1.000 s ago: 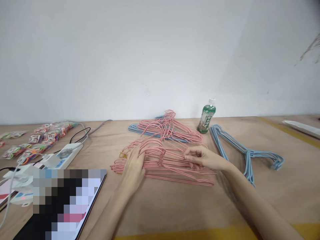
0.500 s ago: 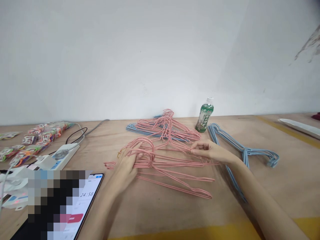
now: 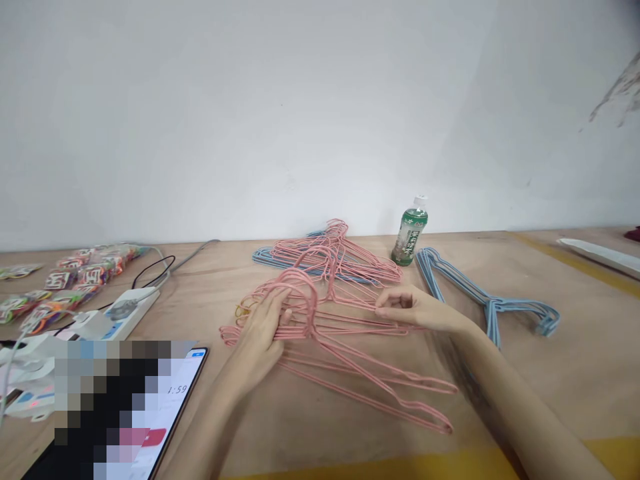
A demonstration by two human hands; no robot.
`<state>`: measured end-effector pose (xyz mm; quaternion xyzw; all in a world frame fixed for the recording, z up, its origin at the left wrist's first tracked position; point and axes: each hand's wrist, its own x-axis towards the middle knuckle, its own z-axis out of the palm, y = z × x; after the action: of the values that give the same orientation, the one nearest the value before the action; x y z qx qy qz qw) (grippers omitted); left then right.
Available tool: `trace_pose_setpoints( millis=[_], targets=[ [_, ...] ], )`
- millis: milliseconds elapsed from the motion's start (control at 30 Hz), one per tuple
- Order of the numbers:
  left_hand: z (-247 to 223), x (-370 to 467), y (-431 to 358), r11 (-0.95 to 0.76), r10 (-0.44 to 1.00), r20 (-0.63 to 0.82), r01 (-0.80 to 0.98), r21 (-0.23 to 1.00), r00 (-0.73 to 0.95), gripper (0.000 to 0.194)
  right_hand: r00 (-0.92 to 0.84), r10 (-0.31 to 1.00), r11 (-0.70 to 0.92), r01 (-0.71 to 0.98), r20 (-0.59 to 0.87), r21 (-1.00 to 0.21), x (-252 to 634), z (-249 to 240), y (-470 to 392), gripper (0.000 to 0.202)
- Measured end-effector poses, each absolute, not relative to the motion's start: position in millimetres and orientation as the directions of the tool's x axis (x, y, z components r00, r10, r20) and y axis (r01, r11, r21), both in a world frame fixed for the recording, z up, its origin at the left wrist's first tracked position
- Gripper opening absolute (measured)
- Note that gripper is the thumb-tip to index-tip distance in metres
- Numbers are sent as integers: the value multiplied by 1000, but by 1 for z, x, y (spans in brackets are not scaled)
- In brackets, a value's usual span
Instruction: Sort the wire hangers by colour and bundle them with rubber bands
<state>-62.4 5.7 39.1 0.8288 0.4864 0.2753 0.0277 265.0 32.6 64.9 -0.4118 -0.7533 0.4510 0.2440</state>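
Note:
A loose bundle of pink wire hangers (image 3: 345,353) lies on the wooden table (image 3: 310,427) in front of me. My left hand (image 3: 263,330) presses on the hook end of the bundle, fingers closed around the hooks. My right hand (image 3: 417,308) pinches the wires at the bundle's far right side. Two of the bundle's lower hangers fan out toward the front right. A second heap of pink hangers (image 3: 335,257) sits farther back on some blue ones.
A bundle of blue hangers (image 3: 493,303) lies to the right, a green drink bottle (image 3: 411,231) behind it. At left are a tablet (image 3: 125,417), a white power strip (image 3: 120,312) with cables, and packets of coloured bands (image 3: 70,277). A yellow stripe marks the table's front edge.
The lower pink hangers have swung out toward the front right, away from the bundle. My left hand shifted slightly right over the hooks; my right hand stays at the far side.

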Motion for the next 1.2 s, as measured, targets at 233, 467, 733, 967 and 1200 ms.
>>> trace_pose_setpoints(
  millis=[233, 467, 733, 967, 1200],
  targets=[
    [35, -59, 8, -455, 872, 336, 841, 293, 355, 59, -597, 802, 224, 333, -21, -916, 237, 60, 23, 37],
    [43, -57, 4, -356, 907, 335, 888, 292, 253, 35, -551, 834, 300, 403, 33, -865, 236, 51, 30, 37],
    [45, -54, 1, -363, 899, 371, 870, 333, 233, 13, -300, 895, 415, 832, 329, -369, 260, 0, 64, 32],
    [45, -49, -1, -349, 881, 426, 892, 288, 207, 11, -282, 860, 411, 877, 425, -250, 248, -9, 61, 21],
    [43, -50, -1, -314, 874, 455, 913, 262, 170, 14, -266, 840, 403, 890, 472, -216, 247, -13, 63, 19]
  ],
)
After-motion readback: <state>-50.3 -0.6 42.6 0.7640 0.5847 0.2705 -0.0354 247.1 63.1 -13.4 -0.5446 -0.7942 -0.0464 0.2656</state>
